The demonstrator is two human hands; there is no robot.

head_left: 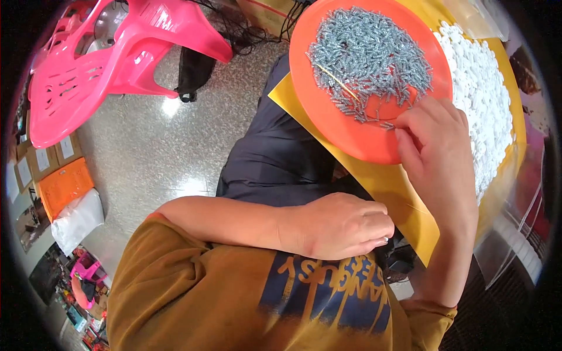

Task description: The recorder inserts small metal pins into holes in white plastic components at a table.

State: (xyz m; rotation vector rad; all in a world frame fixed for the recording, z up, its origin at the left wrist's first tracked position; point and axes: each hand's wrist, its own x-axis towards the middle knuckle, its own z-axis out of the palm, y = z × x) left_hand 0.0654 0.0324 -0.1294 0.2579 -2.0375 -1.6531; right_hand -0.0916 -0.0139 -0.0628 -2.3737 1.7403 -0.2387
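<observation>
An orange round plate (328, 111) lies on a yellow tray (404, 193) and carries a heap of small metal springs (369, 55). My right hand (436, 146) rests at the plate's right rim, fingertips pinched at the springs by the heap's edge. Whether it holds one I cannot tell. My left hand (345, 225) is curled into a loose fist against my mustard shirt, with a small white piece (386, 239) showing at its fingertips. A pile of small white plastic parts (480, 88) fills the tray's right side.
A pink plastic chair (99, 64) lies tipped on the speckled floor (158, 146) at the upper left. A black bag (192, 73) sits near it. Orange and white packets (67, 202) lie at the left. My dark trouser leg (275, 152) is under the tray.
</observation>
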